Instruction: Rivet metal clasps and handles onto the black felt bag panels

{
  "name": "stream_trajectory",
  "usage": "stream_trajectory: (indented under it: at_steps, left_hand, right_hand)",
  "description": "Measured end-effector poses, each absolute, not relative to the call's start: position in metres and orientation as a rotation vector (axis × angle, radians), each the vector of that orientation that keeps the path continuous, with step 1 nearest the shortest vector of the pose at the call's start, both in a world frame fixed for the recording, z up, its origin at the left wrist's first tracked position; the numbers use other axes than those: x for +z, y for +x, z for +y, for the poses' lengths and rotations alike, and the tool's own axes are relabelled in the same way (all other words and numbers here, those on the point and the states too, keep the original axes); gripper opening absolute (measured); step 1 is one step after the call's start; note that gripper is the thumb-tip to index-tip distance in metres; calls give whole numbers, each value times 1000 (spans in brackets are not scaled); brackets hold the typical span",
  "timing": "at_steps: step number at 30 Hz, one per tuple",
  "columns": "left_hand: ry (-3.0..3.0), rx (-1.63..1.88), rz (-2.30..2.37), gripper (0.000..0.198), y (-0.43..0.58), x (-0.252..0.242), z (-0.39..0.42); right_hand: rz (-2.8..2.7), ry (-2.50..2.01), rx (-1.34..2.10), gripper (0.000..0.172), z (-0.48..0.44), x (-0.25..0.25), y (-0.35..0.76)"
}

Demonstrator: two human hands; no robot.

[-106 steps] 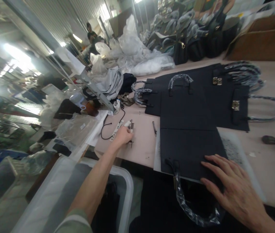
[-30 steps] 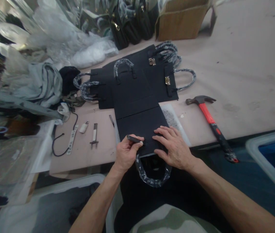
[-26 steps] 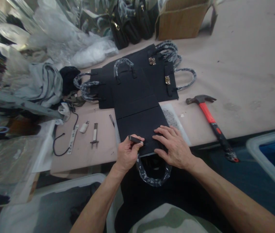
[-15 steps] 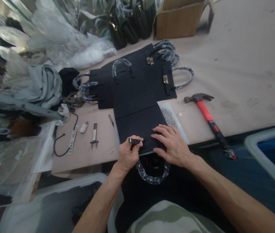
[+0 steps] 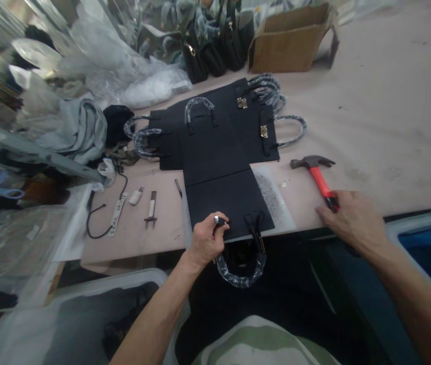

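Note:
A flat black bag panel (image 5: 226,203) lies at the table's near edge on a pale cutting pad (image 5: 276,203), its plastic-wrapped handle (image 5: 241,266) hanging over the edge. My left hand (image 5: 206,241) is closed round a small metal punch (image 5: 218,220), held upright on the panel's near left corner. My right hand (image 5: 352,219) is closed over the red handle of a hammer (image 5: 316,170) lying to the right of the panel.
More black panels with wrapped handles and gold clasps (image 5: 234,121) lie behind. A second punch tool (image 5: 151,207), a pen (image 5: 178,188) and a cable (image 5: 101,223) lie at left. A cardboard box (image 5: 291,40), finished bags and plastic sheeting stand at the back. Plastic bins flank my knees.
My right hand left the panel and moved right onto the hammer's handle. My left hand turned the punch from lying sideways to standing upright on the panel.

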State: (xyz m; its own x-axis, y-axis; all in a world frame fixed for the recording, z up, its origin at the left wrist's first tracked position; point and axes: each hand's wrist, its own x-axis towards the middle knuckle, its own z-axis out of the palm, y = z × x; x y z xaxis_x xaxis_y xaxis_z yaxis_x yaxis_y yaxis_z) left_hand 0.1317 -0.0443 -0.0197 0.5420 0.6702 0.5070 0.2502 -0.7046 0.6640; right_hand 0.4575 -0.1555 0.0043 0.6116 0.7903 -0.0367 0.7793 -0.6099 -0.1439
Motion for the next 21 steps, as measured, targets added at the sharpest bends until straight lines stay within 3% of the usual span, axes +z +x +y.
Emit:
stream_trajectory:
  at_steps: [4,8,12,14,17,21]
  left_hand:
    - [2232,1055,773,12,132,-22,-45]
    - [2214,1052,765,12,133,-22,-45]
    - [2206,1038,752,13,135,-19,-45]
    - [2194,1031,763,12,136,-18,-45]
    - [2171,1039,779,11,136,-17,-46]
    - [2170,1043,794,12,137,-18,-46]
  right_hand:
    - [-1120,-2802,469,31,-148,10,466]
    - [-781,-2446,888,3,-136,23,465]
    - [-384,-1775,1303,13,-134,49,440]
    - [-418,-1668,1255,19,-141,66,419]
    - [-961,-1782,922,36,-158,93,390]
    - [-1787,-1810,496,36,-172,118,366]
